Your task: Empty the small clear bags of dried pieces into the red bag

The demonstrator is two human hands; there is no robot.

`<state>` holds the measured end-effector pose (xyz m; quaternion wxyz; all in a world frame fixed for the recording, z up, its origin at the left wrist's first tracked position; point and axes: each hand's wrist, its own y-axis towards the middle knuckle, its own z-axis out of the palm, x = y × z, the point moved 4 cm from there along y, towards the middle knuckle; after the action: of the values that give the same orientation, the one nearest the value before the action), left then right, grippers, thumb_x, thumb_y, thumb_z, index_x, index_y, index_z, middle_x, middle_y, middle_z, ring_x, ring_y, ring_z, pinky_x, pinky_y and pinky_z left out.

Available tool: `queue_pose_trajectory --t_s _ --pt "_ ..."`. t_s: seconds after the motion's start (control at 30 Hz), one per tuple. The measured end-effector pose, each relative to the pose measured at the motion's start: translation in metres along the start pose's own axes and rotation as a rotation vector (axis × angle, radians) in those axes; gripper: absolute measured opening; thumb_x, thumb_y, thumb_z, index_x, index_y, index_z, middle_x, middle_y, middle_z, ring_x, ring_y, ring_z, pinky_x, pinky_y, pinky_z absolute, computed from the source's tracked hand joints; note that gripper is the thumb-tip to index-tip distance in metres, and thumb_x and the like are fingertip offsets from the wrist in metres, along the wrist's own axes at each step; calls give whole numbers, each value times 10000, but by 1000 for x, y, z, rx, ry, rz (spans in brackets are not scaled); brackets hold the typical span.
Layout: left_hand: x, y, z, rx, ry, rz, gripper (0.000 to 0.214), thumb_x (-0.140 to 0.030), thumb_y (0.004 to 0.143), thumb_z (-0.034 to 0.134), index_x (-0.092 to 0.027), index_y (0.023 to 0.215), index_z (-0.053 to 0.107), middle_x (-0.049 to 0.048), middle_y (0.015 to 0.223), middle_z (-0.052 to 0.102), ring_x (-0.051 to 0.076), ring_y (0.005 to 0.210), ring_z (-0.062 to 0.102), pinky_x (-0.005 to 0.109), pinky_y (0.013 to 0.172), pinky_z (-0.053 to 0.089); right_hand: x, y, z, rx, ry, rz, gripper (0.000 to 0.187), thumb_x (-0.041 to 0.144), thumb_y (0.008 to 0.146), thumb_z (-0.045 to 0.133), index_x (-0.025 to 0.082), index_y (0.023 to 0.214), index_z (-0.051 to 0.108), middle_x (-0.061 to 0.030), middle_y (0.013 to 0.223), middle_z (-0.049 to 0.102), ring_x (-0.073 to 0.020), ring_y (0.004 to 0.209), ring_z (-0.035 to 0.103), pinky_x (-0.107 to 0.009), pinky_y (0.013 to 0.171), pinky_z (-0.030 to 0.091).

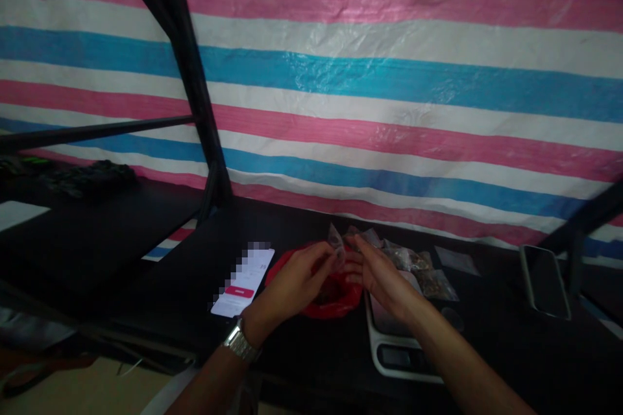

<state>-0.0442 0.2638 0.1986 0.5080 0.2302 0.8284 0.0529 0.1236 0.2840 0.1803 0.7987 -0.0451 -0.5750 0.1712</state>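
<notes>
Head view shows my left hand (296, 280) and right hand (378, 275) close together above a red bag (335, 301), both pinching a small clear packet (337, 241). Filled packets (418, 269) lie on the white scale (389, 337) beside a phone (243, 280).

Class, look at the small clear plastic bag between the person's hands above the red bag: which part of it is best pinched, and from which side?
Probably the small clear bag is best pinched at its upper edge, from above. It stands up between the left hand and right hand, over the red bag, so its thin, flat top is free, while its lower part sits among the fingers.
</notes>
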Motion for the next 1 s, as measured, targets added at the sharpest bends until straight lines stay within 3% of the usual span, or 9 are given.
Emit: queue_pose_trajectory --t_s 0.13,0.3,0.43,0.63,0.73,0.87,1.0 --pt "6 -3 -6 23 10 8 250 -348 1060 510 -255 1042 742 47 1096 789 219 1032 713 313 942 494 4 1 3 17 -40 35 264 439 981 722 231 1128 653 -40 939 798 -130 671 726 -204 552 524" --pt "13 -7 -15 38 84 22 248 -377 1034 565 -262 955 770 47 1050 792 228 991 719 319 927 507 -5 9 7 -29 -169 -57 490 338 852 848 248 1285 637 -26 944 789 -145 669 701 -221 525 512" --pt "26 -12 -20 22 137 -70 190 -359 991 620 -269 942 780 51 1005 807 247 935 731 326 863 508 -14 22 9 -58 -239 -197 525 291 771 852 255 1247 633 -61 1209 761 -153 754 726 -251 577 559" --pt "43 -21 -21 21 164 -164 222 -169 947 541 -255 1043 721 72 1037 803 266 927 751 349 847 515 -22 33 12 -28 -402 -358 564 239 746 799 260 1275 605 -54 1246 733 -184 899 739 -319 773 608" --pt "48 -24 -22 -13 156 -167 369 -126 907 546 -222 1241 673 112 1175 780 276 1070 739 384 957 523 -25 28 20 56 -539 -465 595 190 770 769 270 1336 605 -51 1287 716 -193 1016 728 -357 935 590" --pt "54 -22 -20 -3 21 -152 712 -244 867 720 -214 1543 498 145 1507 649 299 1347 637 459 1172 449 -33 24 26 154 -635 -483 660 149 801 726 279 1430 572 -68 1314 716 -170 899 722 -352 878 604" --pt "56 -14 -18 49 -24 -111 423 -331 945 677 -226 1354 679 105 1379 744 289 1258 689 465 1176 452 -33 22 22 215 -699 -500 719 151 873 653 294 1552 465 -102 1424 682 -185 945 747 -382 909 621"
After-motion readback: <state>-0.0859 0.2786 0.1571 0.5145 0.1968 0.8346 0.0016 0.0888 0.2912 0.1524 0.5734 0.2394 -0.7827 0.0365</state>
